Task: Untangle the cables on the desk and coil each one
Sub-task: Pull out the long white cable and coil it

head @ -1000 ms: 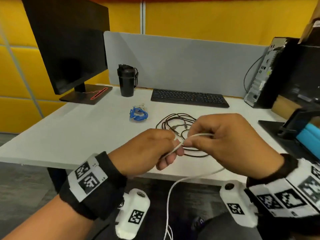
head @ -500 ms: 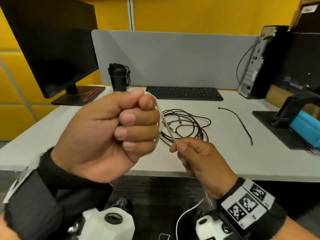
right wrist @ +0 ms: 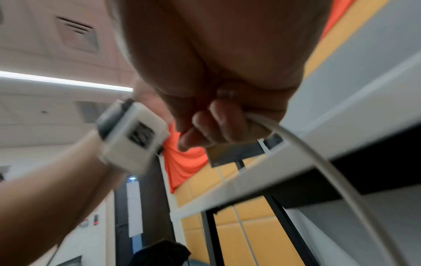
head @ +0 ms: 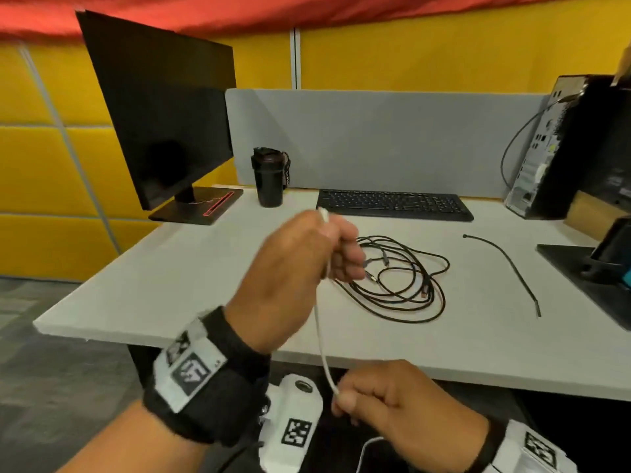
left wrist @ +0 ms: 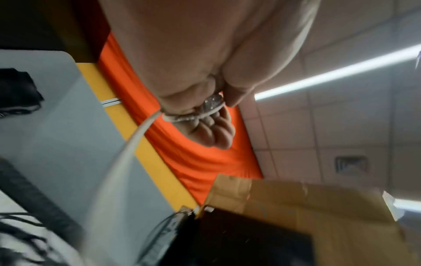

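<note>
A white cable (head: 319, 331) is gripped in the closed left hand (head: 300, 268), raised above the front of the desk (head: 177, 285), and pinched lower down by the right hand (head: 392, 401) below the desk's front edge. A tangle of black cables (head: 403, 278) lies mid-desk, before the keyboard (head: 392, 204).

The left hand (head: 293, 268) was raised over the desk (head: 205, 288), fingers curled round a white cable (head: 321, 343) that ran down to the right hand (head: 392, 404), which pinched it below the desk's front edge. Tangled black cables (head: 403, 278) lay mid-desk, a keyboard (head: 392, 204) near the back edge.
</note>
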Motion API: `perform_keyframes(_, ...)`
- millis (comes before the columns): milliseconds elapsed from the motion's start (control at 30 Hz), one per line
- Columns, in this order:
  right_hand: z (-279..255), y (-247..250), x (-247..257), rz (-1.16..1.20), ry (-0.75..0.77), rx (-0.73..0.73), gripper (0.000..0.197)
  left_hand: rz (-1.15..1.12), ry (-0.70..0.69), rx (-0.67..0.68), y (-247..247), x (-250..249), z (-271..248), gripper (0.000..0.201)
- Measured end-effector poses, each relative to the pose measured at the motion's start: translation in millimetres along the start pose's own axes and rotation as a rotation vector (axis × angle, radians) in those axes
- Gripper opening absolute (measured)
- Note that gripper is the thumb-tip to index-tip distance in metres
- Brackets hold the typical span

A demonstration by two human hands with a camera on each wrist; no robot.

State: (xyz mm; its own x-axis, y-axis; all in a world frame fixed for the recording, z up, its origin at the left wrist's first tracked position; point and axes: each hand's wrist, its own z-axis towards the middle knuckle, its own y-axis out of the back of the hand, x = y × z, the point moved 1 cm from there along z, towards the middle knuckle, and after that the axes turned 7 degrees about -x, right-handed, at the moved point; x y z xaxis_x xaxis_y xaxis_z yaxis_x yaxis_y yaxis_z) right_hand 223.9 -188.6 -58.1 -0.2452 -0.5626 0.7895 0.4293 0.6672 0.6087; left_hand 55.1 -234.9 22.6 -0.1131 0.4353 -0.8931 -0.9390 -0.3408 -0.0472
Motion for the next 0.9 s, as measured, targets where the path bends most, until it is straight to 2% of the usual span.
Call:
perform_keyframes(67, -7, 18, 22, 0.007, 0.074, 0.016, 0.017, 0.321, -0.042, 0.138, 1, 18, -4, 0.029)
perform_keyframes(133, -15, 44, 37, 0.059, 0.166, -0.159, 0.025, 0.446, 0.015, 0.282, 2, 28, -7, 0.028)
perform_keyframes(233, -18, 76, 39, 0.205, 0.204, -0.477, 0.015, 0.205, 0.249, 0.331, -6, 31, -14, 0.03)
perform_keyframes(333, -5, 81, 16, 0.381, 0.079, -0.67, 0.011, -0.17, 0.435, 0.445, -26, 27, -25, 0.029)
perform_keyframes(400, 2, 72, 3, 0.497, -0.037, -0.714, 0.01, -0.455, 0.492, 0.471, -34, 20, -28, 0.029)
perform_keyframes(467, 4, 53, -4, 0.469, -0.068, -0.663, 0.013, -0.612, 0.448, 0.369, -35, 13, -23, 0.029)
perform_keyframes(500, 4, 41, -4, 0.388, -0.047, -0.608, 0.02, -0.618, 0.407, 0.286, -35, 10, -20, 0.028)
perform_keyframes(567, 3, 20, 3, 0.204, 0.012, -0.456, 0.03, -0.462, 0.294, 0.132, -32, 9, -16, 0.028)
perform_keyframes(667, -1, 15, 16, -0.021, 0.051, -0.314, 0.023, 0.076, 0.076, 0.048, -22, 11, -14, 0.03)
perform_keyframes(733, -7, 24, 26, -0.187, 0.118, -0.332, 0.026, 0.428, -0.099, 0.099, -16, 13, -13, 0.03)
perform_keyframes(800, -13, 35, 36, -0.274, 0.168, -0.398, 0.027, 0.635, -0.182, 0.206, -13, 16, -14, 0.028)
perform_keyframes(867, -16, 47, 41, -0.243, 0.165, -0.473, 0.024, 0.649, -0.154, 0.341, -13, 18, -18, 0.029)
perform_keyframes(900, -17, 54, 41, -0.206, 0.146, -0.504, 0.02, 0.606, -0.085, 0.389, -14, 19, -19, 0.031)
